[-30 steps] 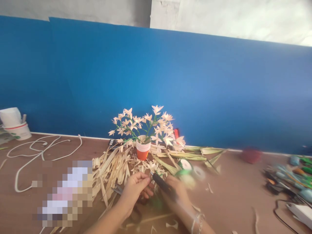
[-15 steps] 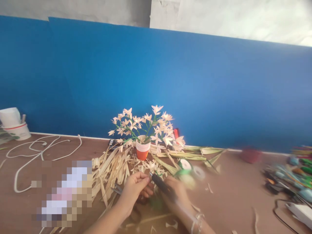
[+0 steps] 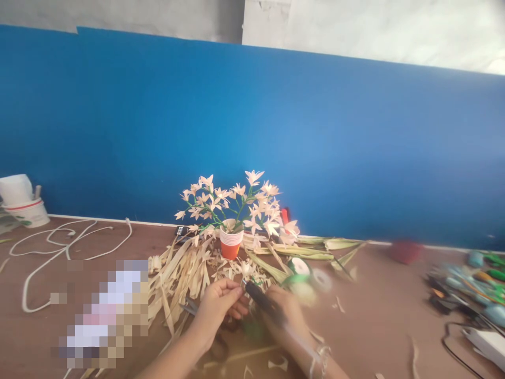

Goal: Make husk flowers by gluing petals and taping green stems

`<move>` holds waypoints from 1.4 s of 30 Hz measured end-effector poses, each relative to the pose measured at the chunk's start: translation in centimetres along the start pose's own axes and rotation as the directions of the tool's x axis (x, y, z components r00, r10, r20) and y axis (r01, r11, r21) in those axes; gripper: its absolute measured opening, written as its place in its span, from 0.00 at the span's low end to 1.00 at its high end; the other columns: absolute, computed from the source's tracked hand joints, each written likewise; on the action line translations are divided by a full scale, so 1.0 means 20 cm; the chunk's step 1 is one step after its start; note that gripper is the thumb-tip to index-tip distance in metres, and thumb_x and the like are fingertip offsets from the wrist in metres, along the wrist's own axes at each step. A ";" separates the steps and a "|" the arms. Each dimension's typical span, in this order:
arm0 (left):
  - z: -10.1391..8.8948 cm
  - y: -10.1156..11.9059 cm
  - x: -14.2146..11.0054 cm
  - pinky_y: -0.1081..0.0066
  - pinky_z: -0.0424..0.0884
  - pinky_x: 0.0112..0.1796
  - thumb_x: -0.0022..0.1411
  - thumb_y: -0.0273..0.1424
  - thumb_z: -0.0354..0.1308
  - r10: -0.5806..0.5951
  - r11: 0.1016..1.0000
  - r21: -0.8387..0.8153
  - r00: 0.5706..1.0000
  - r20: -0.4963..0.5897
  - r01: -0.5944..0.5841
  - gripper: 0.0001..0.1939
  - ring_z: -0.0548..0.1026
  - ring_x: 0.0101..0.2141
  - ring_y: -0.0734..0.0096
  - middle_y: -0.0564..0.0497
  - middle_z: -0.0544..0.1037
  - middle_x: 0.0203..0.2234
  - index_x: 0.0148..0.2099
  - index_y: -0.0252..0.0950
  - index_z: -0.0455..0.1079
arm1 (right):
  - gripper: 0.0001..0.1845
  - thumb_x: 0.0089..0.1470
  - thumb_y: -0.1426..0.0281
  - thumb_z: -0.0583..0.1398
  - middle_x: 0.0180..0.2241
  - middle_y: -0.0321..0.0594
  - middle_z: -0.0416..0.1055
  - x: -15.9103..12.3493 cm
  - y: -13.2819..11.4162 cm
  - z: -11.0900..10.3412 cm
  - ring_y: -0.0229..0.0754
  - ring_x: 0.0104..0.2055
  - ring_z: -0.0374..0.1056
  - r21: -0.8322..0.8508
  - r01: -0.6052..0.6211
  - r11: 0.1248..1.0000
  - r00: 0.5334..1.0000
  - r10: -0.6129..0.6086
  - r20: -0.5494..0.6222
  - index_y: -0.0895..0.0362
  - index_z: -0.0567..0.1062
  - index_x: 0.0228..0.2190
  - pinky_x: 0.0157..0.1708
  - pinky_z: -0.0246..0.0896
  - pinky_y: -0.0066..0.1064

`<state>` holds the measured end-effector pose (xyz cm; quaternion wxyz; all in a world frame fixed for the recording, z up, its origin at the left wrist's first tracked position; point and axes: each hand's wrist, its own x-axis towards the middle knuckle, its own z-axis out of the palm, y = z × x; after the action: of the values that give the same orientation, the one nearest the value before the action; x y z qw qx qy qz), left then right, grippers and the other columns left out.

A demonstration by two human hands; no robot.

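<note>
My left hand (image 3: 218, 309) is low in the middle, its fingers pinched together on something small and pale that I cannot make out. My right hand (image 3: 284, 312) is right beside it, closed round a black tool (image 3: 262, 299) whose tip points at the left fingertips. Just behind both hands lie pale dried leaf strips (image 3: 182, 271). An orange paper cup (image 3: 231, 243) holding pale handmade flowers on green stems (image 3: 232, 202) stands behind them. Dark scissors (image 3: 193, 307) lie under my left hand.
A blue board (image 3: 252, 131) backs the brown table (image 3: 366, 326). A white cord (image 3: 59, 247) loops at the left near white tubs (image 3: 23, 202). Green tape rolls (image 3: 302, 271) and green leaves (image 3: 311, 250) lie to the right. Blurred tools (image 3: 469, 289) sit at the far right.
</note>
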<state>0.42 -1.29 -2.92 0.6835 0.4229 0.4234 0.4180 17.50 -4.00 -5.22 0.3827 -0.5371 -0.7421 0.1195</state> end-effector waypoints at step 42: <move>0.00 -0.03 -0.04 0.74 0.59 0.27 0.45 0.34 0.63 -0.056 0.939 0.341 0.965 0.258 -0.037 0.10 0.66 0.24 0.74 0.54 0.72 0.21 0.27 0.33 0.69 | 0.26 0.40 0.79 0.53 0.37 0.45 0.67 -0.02 0.01 0.03 0.48 0.39 0.63 -0.218 -0.159 0.963 0.980 0.126 -0.156 0.59 0.65 0.45 0.39 0.59 0.39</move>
<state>0.29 -2.29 -3.31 0.6515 0.5853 0.3971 0.2745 17.28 -4.10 -5.90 0.3596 -0.6370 -0.6814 0.0222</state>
